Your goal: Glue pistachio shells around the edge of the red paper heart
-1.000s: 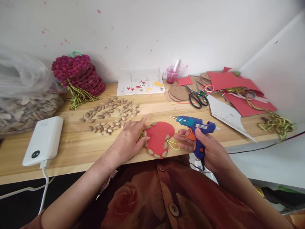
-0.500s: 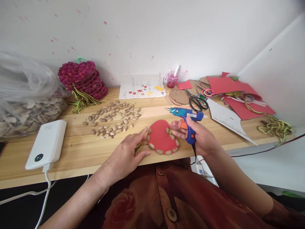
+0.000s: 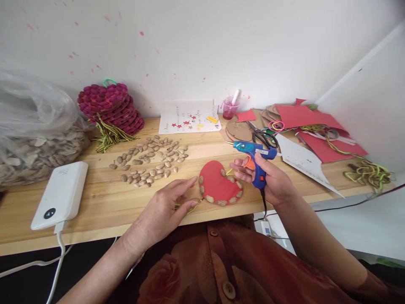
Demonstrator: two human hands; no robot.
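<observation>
A blue glue gun [image 3: 253, 157] with an orange trigger is gripped in my right hand [image 3: 274, 179], its nozzle pointing left. Below it on the table lies a red heart-shaped card [image 3: 213, 179] with peanuts along part of its edge. Beside the card's left edge is my left hand [image 3: 169, 204], fingers apart and holding nothing. Yellow-green cord [image 3: 196, 202] shows under its thumb and meets the card. Loose peanuts [image 3: 152, 158] are scattered farther back to the left.
A bag of peanut shells [image 3: 41, 152] and a white power bank [image 3: 60, 194] stand left. Behind are a purple tasselled craft piece [image 3: 110, 105], a printed sheet [image 3: 177, 122] and a pink cup [image 3: 229, 110]. Scissors [image 3: 264, 137], red card [image 3: 335, 147] and tangled cord [image 3: 368, 175] lie right.
My left hand has drawn back a little from the card, so more of its left edge shows. My right hand has shifted slightly right with the glue gun.
</observation>
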